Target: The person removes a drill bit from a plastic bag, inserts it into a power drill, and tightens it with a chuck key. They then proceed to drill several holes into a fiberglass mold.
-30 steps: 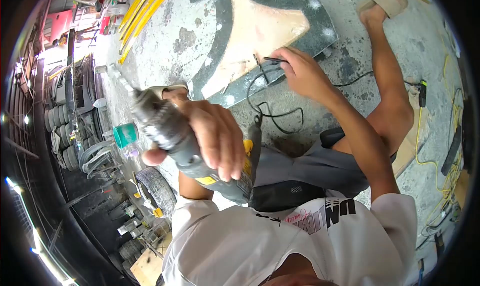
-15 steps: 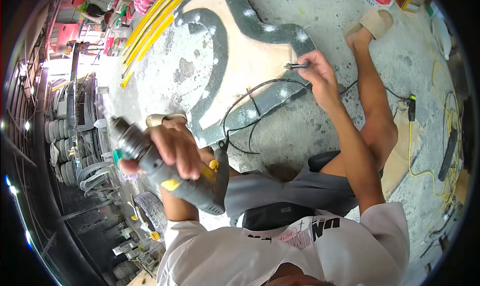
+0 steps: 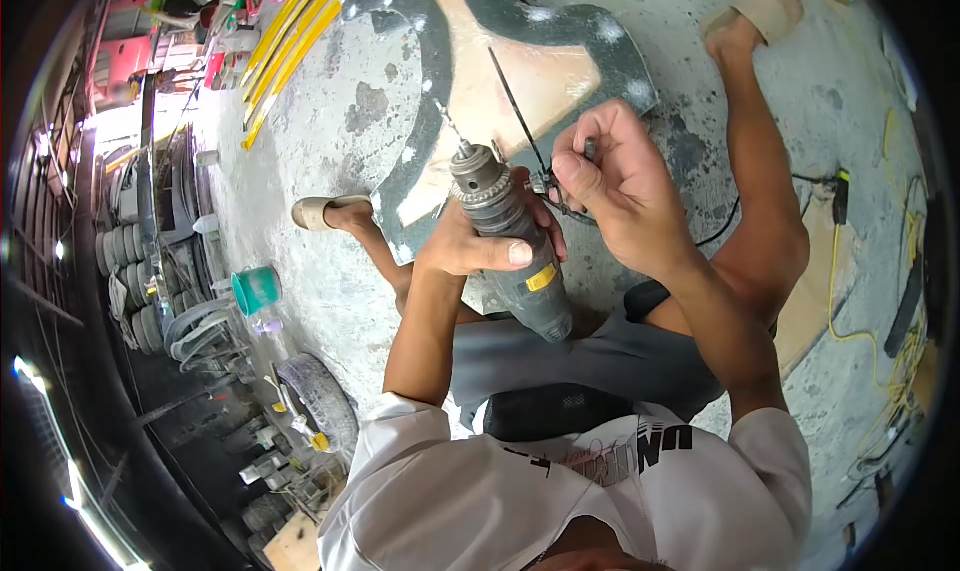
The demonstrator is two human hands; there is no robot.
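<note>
My left hand (image 3: 475,246) is wrapped around the grey body of a power drill (image 3: 520,291), its thumb lying across the casing. The drill's toothed chuck (image 3: 480,176) points forward, with a thin drill bit (image 3: 450,121) in it. Close beside the chuck, my right hand (image 3: 620,181) pinches a dark metal chuck key (image 3: 540,183), whose toothed end is near the drill. A thin black strand (image 3: 515,101) sticks up by the key. Beyond both hands lies a curved panel (image 3: 440,71) with a dark green border, white patches and a pale middle.
Yellow strips (image 3: 300,46) lie at the upper left. A teal bucket (image 3: 256,291) and a tire (image 3: 318,401) stand on the left. A yellow extension cord (image 3: 860,346) runs along the right, joined to a black plug (image 3: 840,199). My sandalled feet flank the panel on the concrete floor.
My left hand has swung the drill from the left to the middle, bit pointing forward. My right hand has brought the chuck key down and left, beside the drill's chuck.
</note>
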